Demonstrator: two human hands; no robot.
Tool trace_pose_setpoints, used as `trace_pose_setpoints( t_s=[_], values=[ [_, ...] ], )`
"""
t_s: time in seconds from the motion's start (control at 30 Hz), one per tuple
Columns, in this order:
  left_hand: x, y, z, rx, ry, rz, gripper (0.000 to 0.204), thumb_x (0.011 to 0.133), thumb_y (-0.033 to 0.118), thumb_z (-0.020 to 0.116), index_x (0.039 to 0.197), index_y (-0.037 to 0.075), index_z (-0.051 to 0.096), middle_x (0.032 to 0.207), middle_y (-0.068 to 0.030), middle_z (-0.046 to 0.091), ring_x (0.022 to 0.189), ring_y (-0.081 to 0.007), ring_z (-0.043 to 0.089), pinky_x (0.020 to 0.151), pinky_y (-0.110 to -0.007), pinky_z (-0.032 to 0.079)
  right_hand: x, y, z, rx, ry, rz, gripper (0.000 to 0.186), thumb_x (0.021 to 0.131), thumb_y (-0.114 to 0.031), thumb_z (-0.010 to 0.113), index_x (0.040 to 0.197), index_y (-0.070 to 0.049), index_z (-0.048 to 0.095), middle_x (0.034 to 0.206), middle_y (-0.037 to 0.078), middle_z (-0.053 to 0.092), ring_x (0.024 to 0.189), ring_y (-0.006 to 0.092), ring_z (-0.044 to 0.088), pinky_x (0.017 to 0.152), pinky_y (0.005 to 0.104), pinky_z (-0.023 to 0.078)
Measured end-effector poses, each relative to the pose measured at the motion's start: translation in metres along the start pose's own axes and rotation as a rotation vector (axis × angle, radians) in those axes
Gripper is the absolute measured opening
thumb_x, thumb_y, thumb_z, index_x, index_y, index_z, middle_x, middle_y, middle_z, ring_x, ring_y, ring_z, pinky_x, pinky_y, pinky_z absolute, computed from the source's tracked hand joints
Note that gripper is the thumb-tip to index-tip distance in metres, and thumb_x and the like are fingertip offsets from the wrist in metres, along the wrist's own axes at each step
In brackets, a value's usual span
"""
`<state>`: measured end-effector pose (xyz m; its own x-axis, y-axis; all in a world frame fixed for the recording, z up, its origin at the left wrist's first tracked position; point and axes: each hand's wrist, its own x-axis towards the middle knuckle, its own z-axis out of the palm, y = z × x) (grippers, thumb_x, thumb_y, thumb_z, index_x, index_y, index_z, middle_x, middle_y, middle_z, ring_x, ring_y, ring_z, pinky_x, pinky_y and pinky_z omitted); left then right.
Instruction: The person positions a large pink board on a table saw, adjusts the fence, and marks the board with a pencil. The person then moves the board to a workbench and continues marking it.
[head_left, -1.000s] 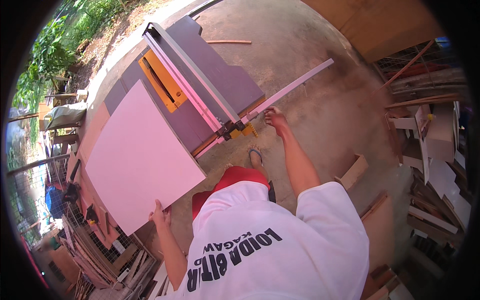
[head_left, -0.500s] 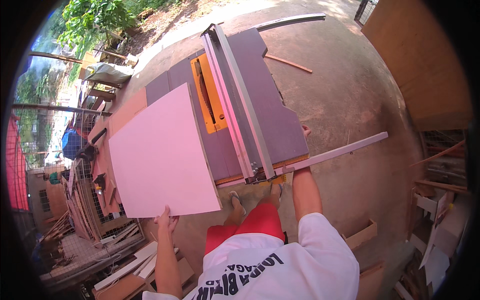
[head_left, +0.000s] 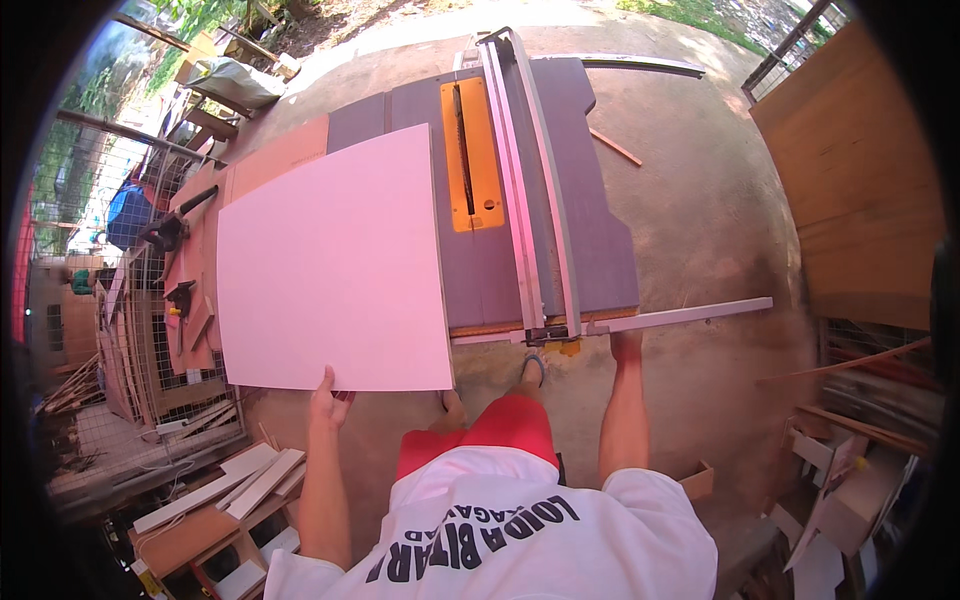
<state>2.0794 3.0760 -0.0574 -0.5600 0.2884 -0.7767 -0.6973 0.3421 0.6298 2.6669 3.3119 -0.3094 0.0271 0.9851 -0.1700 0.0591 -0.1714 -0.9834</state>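
A large white board (head_left: 335, 270) lies flat on the left side of the table saw (head_left: 605, 250), its near edge jutting out toward me. My left hand (head_left: 328, 402) grips that near edge, thumb on top and fingers underneath. To the board's right, the saw blade (head_left: 463, 150) shows edge-on in the slot of an orange insert (head_left: 480, 150). A metal rip fence (head_left: 548, 200) runs front to back just right of the insert. My right hand (head_left: 626, 345) is at the saw's front rail (head_left: 690, 313), right of the fence; its fingers are hidden under the rail.
A brown board surface (head_left: 270, 160) extends left of the saw, with a dark clamp-like tool (head_left: 170, 232) at its edge. Wood offcuts (head_left: 265, 480) are piled at lower left. Scrap wood (head_left: 850, 480) and a tall plywood sheet (head_left: 850, 170) stand at right. A wood strip (head_left: 615, 147) lies on the floor.
My view has turned, so the saw sits more upright and further right. The blade now shows as a thin line. My right hand has gone from beside the table's corner to under the rail.
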Motion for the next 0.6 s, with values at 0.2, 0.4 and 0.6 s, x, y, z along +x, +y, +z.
trace_pose_setpoints(
  t_s=[0.2,0.4,0.6],
  values=[
    [0.007,-0.045,0.015,-0.402,-0.229,0.071,0.057,0.099,0.050,0.063,0.140,0.012,0.052,0.133,-0.0085,0.058,0.125,-0.0283,0.055,0.104,-0.049,0.049,-0.079,-0.118,0.031,0.817,-0.510,0.739,0.044,0.088,-0.016,0.063,0.130,-0.003,0.060,0.127,0.016,0.065,0.107,0.0290,0.064,0.096,0.0389,0.051],
    [0.004,-0.038,0.019,-0.380,-0.236,0.049,0.057,0.099,0.048,0.064,0.140,0.012,0.051,0.133,-0.0096,0.060,0.122,-0.0295,0.059,0.102,-0.050,0.051,-0.063,-0.107,0.058,0.931,-0.615,0.863,0.050,0.085,-0.018,0.069,0.131,-0.001,0.059,0.124,0.020,0.065,0.091,0.0235,0.063,0.072,0.0273,0.054],
    [0.015,-0.038,0.011,-0.334,-0.260,0.059,0.056,0.099,0.046,0.065,0.140,0.011,0.052,0.131,-0.0100,0.061,0.117,-0.0297,0.061,0.099,-0.051,0.053,-0.053,-0.109,0.071,1.043,-0.848,1.002,0.031,0.086,-0.017,0.070,0.113,-0.003,0.062,0.100,0.009,0.062,0.074,0.0121,0.054,0.057,0.0189,0.044]
  ],
)
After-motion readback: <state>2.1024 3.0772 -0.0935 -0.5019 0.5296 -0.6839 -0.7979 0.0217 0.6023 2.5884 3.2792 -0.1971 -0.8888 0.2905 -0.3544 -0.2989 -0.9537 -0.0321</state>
